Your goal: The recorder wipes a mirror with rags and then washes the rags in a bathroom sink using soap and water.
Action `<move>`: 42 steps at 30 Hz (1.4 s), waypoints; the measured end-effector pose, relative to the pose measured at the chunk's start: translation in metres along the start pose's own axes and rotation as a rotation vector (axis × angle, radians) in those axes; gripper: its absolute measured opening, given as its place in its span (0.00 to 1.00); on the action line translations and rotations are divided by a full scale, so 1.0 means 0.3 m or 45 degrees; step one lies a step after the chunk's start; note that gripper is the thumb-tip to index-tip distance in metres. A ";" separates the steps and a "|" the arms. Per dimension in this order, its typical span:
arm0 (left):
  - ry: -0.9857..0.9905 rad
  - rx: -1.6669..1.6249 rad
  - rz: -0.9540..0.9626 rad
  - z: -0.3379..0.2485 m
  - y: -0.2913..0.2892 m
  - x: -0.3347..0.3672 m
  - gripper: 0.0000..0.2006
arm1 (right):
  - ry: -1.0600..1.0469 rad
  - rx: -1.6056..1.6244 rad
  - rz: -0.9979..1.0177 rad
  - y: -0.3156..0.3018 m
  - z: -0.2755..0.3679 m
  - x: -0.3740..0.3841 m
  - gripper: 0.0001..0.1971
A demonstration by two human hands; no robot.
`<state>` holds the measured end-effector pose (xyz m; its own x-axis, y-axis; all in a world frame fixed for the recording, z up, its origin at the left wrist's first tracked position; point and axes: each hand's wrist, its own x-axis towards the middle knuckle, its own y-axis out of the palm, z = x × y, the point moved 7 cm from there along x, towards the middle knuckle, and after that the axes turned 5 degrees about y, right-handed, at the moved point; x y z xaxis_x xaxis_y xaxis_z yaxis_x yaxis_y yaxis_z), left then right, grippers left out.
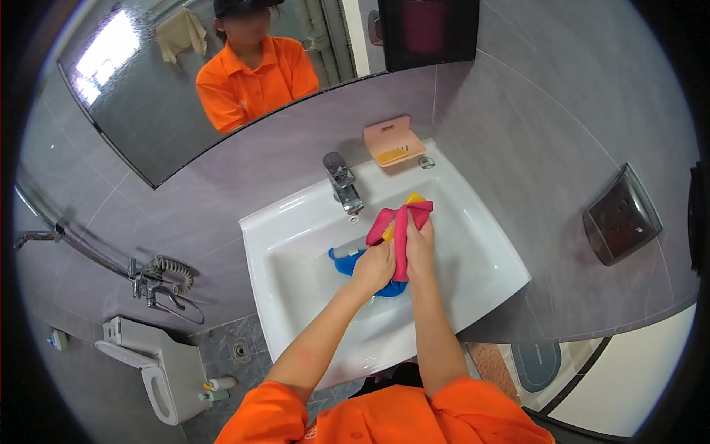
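A bunched pink cloth [401, 240] is held over the white washbasin [481, 260]. My right hand [421, 250] grips its right side, fingers wrapped into the folds. My left hand [375, 267] is closed at the cloth's lower left; its fingertips are mostly hidden. A yellow bar [415, 198], which looks like soap, pokes out above the folds, and more yellow shows near my left fingers. Below my hands, a blue cloth [392, 288] lies in the basin, partly covered by my left hand and wrist.
A chrome faucet [343, 185] stands at the basin's back edge. To its right sits a pink soap dish [393, 142] with something yellow in it. A mirror [166, 111] hangs above. A dark wall-mounted holder [623, 214] is at right; a toilet [159, 370] stands at lower left.
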<state>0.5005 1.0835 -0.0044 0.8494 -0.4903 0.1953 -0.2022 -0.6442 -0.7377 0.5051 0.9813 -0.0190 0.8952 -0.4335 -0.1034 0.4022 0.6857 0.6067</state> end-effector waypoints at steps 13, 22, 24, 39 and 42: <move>-0.361 -0.380 -0.350 0.129 -0.008 0.437 0.23 | -0.146 -0.892 -0.186 -0.010 0.133 0.367 0.20; -0.829 -2.019 -0.217 0.154 0.056 0.624 0.14 | -0.381 -1.226 0.027 0.024 0.171 0.478 0.16; -0.757 -1.704 -0.370 0.169 0.024 0.630 0.10 | -0.370 -0.987 -0.204 -0.084 0.164 0.496 0.20; 0.103 0.762 0.394 0.063 0.040 0.806 0.32 | -1.304 -2.007 -0.046 -0.142 0.143 0.622 0.21; 0.143 0.588 0.459 0.103 0.021 0.792 0.29 | -0.577 -1.941 0.033 -0.130 0.092 0.646 0.24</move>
<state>0.7161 0.9812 0.0172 0.7046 -0.7060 -0.0710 -0.2138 -0.1159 -0.9700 0.6575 0.8544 -0.0408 0.8879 -0.3525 0.2957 0.4447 0.4929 -0.7479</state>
